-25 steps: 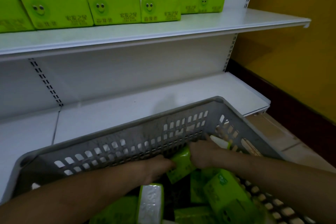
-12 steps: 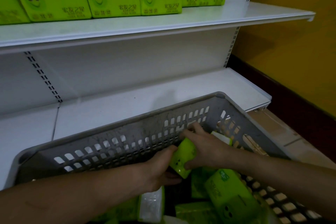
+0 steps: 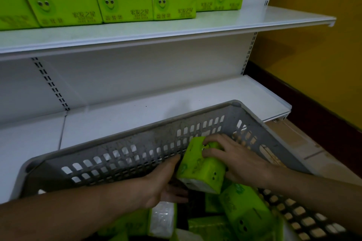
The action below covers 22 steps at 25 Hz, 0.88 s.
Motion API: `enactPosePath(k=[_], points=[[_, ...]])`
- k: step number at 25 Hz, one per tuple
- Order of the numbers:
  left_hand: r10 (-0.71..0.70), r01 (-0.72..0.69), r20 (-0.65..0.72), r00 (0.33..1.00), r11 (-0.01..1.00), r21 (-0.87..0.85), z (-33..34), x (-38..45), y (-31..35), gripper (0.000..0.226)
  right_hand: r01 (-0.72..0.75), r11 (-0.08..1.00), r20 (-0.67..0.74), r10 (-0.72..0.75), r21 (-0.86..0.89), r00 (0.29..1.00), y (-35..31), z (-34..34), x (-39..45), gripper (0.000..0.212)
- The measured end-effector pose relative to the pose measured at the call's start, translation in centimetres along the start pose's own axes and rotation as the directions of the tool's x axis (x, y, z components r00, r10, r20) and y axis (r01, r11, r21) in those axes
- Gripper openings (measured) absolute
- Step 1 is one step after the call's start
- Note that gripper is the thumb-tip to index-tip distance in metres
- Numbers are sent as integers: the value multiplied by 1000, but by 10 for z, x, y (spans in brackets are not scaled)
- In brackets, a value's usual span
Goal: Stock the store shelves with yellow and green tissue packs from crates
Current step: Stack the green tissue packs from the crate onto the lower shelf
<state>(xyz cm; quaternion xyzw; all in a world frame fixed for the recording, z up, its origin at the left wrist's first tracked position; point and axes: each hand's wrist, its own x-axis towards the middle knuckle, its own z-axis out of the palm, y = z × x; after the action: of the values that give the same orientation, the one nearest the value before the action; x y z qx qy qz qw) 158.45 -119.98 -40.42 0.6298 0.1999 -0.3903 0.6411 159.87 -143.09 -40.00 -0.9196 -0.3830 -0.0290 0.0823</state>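
Both my hands are inside a grey slotted crate (image 3: pixel 125 150) and hold one green tissue pack (image 3: pixel 201 166) just above the other packs. My right hand (image 3: pixel 235 156) grips the pack from the right, fingers curled over its top end. My left hand (image 3: pixel 164 184) cups its left side and underside, thumb against the pack. More green packs (image 3: pixel 244 209) lie loose in the crate bottom. The upper shelf (image 3: pixel 176 29) carries stacked rows of green tissue packs (image 3: pixel 125 5) with smiley faces. The lower white shelf (image 3: pixel 156 109) behind the crate is bare.
The crate's far rim leans against the front of the lower shelf. A yellow wall (image 3: pixel 313 45) with a dark skirting board closes off the right side. Tan floor tiles (image 3: pixel 305 146) show to the right of the crate.
The pack has come up out of the pile, from low between my hands to held clear against the crate's far wall. The view has tilted slightly, showing more of the upper shelf.
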Motion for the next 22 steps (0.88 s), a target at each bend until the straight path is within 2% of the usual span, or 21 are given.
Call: enactPosePath(k=[2,4,7,10,12,15,17,19,22], points=[[0,10,176,984,998,-58,-2,-3,5,55,101,995,-105,-102,-7,989,-6,-1,-1,86],[60,-34,300,952,995,-92,-2,-8,12,57,163,987,-200,-163,-17,966,-9,-2,1,81],[130,-120,362,923,991,-50,3,-23,28,49,161,987,-363,-144,16,921,-3,-11,2,76],[225,-237,409,884,971,-22,8,-36,52,32,86,995,-479,-53,47,876,5,-33,7,85],[313,-334,433,845,942,-30,12,-48,74,21,51,998,-565,-22,36,825,7,-56,12,83],[480,-480,467,742,868,-128,15,-68,109,30,44,998,-620,-64,-48,782,10,-96,20,63],[603,-618,423,676,777,-121,18,-85,132,39,38,992,-631,-106,-120,768,13,-119,23,61],[721,-742,283,632,669,-45,19,-97,155,43,28,990,-649,-111,-137,752,16,-139,29,65],[844,-845,85,530,534,-22,19,-104,186,31,-17,993,-719,-70,-113,692,17,-159,54,68]])
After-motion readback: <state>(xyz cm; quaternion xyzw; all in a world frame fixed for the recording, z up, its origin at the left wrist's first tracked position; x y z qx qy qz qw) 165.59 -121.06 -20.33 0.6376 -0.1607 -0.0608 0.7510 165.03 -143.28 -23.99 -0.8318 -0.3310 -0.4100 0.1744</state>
